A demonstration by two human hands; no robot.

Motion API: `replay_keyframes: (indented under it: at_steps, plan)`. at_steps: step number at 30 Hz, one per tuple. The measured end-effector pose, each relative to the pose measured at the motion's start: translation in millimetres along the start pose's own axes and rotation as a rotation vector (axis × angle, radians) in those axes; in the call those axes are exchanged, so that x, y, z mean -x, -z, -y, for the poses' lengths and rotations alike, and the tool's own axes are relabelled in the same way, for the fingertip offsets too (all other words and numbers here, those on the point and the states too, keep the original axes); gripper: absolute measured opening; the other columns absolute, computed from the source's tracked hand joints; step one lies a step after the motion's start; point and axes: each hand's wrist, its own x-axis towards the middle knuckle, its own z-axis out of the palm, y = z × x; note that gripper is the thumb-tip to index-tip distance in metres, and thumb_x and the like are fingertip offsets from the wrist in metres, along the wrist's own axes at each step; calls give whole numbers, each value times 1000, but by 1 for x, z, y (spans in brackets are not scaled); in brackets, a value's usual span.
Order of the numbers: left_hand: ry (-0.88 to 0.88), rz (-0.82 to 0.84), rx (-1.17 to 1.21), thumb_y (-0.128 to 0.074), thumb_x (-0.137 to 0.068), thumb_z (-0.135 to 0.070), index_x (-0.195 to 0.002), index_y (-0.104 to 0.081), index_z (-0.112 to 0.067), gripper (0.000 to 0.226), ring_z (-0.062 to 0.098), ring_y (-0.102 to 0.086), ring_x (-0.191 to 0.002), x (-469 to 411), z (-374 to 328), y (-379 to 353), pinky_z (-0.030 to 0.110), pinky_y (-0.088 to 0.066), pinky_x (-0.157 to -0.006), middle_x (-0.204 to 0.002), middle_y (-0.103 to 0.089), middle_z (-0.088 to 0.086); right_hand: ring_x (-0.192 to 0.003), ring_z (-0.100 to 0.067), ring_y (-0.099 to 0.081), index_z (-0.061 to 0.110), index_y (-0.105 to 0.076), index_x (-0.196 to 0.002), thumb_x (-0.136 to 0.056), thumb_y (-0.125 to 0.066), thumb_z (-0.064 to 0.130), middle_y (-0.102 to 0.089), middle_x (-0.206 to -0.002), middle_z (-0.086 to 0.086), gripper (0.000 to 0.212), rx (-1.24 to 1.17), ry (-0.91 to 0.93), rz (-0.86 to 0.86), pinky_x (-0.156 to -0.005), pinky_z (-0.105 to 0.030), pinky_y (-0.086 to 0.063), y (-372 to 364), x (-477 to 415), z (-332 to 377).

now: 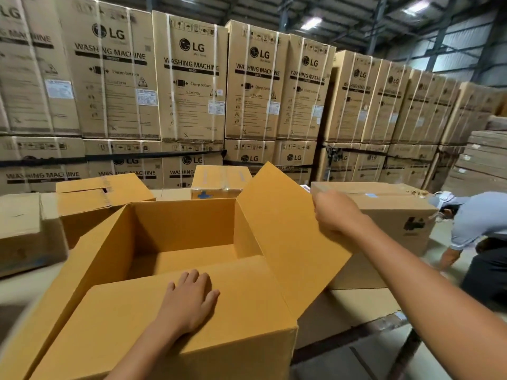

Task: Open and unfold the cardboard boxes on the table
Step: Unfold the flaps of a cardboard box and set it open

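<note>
— Where is the box?
— The open box sits on the table, straight ahead.
— And the hands?
— The left hand lies flat, fingers straight, on the near flap. The right hand grips the edge of the right flap, which leans outward.
— Around it?
— Closed boxes stand beside and behind it. A person in a blue shirt bends at the right, and washing machine cartons are stacked behind.

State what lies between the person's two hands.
Head view: only bare cardboard, the near flap under the left hand and the side flap the right hand grips.
</note>
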Motion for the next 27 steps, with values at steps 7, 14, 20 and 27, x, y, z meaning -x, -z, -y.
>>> replay_keyframes:
  at_steps: [7,14,20,27]
  plan:
    - [51,-27,70,-31,-100,-58,-157,-18,-21,69,16,-17,-151,-1,3,-7,37,-13,-123,-164,-19,-1,-88,-30,-63,17,-64,-114,-105,-31,32,-67,-100,-10,37,-298,-212,158,-74,-39,-52,-162,33,-76]
    - [144,-40,148,-44,-98,-54,-153,-31,-20,66,18,-37,-142,1,3,-6,34,-33,-116,-157,-36,0,-109,-29,-60,14,-64,-123,-107,-36,25,-67,-123,-11,34,-837,-351,302,-89,-34,-46,-286,82,-24]
    - [185,-72,170,-48,-98,-51,-149,-39,-18,61,19,-44,-136,5,0,-4,34,-37,-113,-152,-45,1,-96,-17,-60,21,-66,-109,-107,-33,30,-68,-107,-1,34,-874,-290,396,-87,-35,-50,-306,90,4]
    - [193,-71,144,-44,-98,-56,-149,-39,-19,63,21,-45,-135,3,0,-6,35,-37,-112,-151,-46,3,-119,-28,-58,16,-61,-131,-99,-54,29,-61,-131,-9,35,-767,-198,189,-99,-39,-47,-229,50,16]
